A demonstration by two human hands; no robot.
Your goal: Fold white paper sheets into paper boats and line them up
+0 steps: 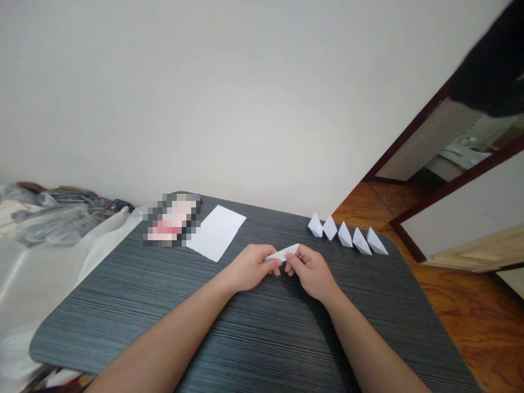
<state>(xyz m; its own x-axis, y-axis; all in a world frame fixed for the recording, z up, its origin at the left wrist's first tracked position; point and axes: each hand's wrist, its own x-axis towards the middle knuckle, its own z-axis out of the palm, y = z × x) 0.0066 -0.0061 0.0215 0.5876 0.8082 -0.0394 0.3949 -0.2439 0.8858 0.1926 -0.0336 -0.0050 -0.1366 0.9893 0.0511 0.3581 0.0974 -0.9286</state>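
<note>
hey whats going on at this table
A person holds a small folded white paper piece between both hands, left hand and right hand, just above a dark striped table. Five folded paper shapes stand in a row near the far right edge, and a flat white sheet lies further left.

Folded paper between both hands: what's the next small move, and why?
Probably press the crease flat and open the piece into shape. The folded paper is pinched between the left hand and the right hand above the table, and looks flatter than the five finished paper shapes standing in a row at the far right edge. One flat sheet lies unused.
</note>
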